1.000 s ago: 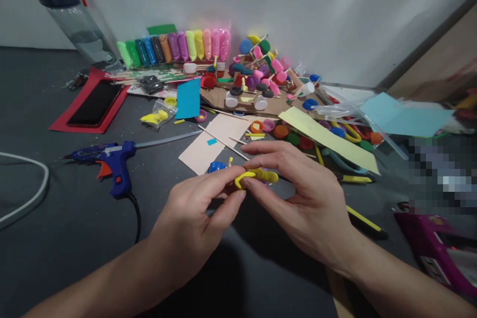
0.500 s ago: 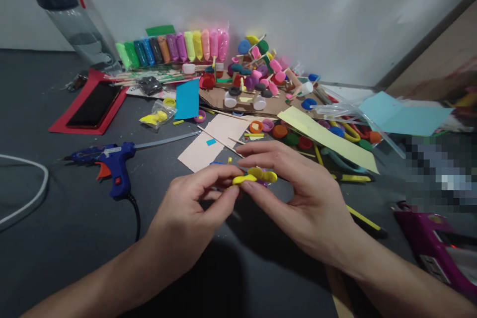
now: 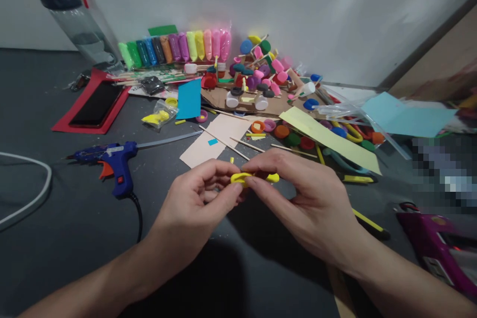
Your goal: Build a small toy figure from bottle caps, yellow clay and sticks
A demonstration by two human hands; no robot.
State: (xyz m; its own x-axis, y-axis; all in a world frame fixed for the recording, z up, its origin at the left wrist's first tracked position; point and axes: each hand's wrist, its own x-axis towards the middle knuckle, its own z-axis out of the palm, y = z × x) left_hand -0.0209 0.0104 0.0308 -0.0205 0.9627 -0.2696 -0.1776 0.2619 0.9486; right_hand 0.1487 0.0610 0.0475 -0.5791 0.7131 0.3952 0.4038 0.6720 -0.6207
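Note:
A small piece of yellow modelling clay (image 3: pixel 238 178), with flattened lobes, is held between my two hands above the dark table. My left hand (image 3: pixel 199 201) pinches its left end between thumb and fingertips. The thumb and index finger of my right hand (image 3: pixel 307 194) close on its middle, and one yellow lobe sticks out to the right beneath the index finger. My fingers hide part of the clay. Just beyond them lie thin wooden sticks (image 3: pixel 223 142) and a pale pink card (image 3: pixel 194 149).
A blue glue gun (image 3: pixel 122 169) with its cord lies left, near a phone (image 3: pixel 96 104) on red card. Wrapped clay sticks (image 3: pixel 173 48), bottle caps (image 3: pixel 282 131) and small clay models (image 3: pixel 257 79) crowd the back. A water bottle (image 3: pixel 80 30) stands back left; a purple device (image 3: pixel 421 238) sits right.
My right index finger has come down over the yellow clay, pressing it against the thumb and covering its middle lobe. Both hands stay in nearly the same place.

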